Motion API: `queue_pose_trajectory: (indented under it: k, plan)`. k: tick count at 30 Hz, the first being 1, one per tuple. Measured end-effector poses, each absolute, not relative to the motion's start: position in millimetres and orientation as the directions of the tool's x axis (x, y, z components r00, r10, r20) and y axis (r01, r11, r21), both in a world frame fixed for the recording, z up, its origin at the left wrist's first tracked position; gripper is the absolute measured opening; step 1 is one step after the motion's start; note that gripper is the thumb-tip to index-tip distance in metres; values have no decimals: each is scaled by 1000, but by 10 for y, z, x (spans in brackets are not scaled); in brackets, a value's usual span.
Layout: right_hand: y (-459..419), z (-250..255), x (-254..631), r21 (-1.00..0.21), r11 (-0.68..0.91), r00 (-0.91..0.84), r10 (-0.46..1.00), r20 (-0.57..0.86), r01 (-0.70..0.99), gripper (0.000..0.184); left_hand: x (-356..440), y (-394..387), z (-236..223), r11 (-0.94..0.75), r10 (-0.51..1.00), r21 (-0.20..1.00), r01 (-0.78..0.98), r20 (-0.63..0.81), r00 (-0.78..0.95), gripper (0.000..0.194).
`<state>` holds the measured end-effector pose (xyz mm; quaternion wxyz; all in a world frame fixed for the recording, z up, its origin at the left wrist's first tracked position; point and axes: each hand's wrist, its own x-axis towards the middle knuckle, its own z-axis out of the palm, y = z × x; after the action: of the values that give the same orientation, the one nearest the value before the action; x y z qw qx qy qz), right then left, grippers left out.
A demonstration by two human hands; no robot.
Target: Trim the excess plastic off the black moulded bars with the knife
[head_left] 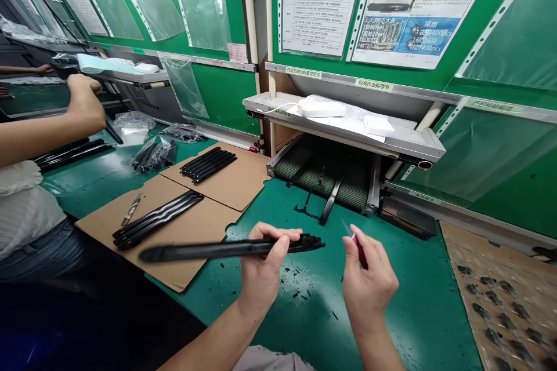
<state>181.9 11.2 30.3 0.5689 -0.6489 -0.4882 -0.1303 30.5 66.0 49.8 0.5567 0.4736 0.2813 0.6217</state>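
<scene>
The left hand (261, 266) has its grip closed around a long black plastic part (195, 251) above the green desk (304, 313), while the right hand (369, 272), well apart from the cardboard sheets (174, 232), pinches a small red-handled blade (359, 250) near the part's end.

Printed sheets (322, 6) on a green board (473, 35), papers (359, 123) on a shelf (409, 148) below.
</scene>
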Motion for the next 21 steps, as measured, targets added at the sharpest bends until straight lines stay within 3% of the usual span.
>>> queue_pose_trajectory:
  k: [3,6,9,12,17,21]
  plan:
    - [89,328,1848,-758,169,426,742,519,630,27,301,740,572,-157,980,883,-441,196,44,11]
    - [17,274,1714,-770,231,135,916,378,594,35,312,832,622,-50,987,868,-494,117,106,24]
    - [-29,235,1558,-667,310,-58,927,371,677,38,326,887,611,156,970,844,-514,-34,239,44]
    - [17,259,1485,-539,338,-101,902,421,772,49,339,890,570,303,937,813,-497,-161,309,51]
    - [125,270,1511,-355,345,-174,885,433,869,58,346,868,536,384,905,790,-478,-221,362,50]
    - [98,219,1502,-319,353,-198,881,430,880,54,350,879,507,446,881,758,-476,-278,383,51]
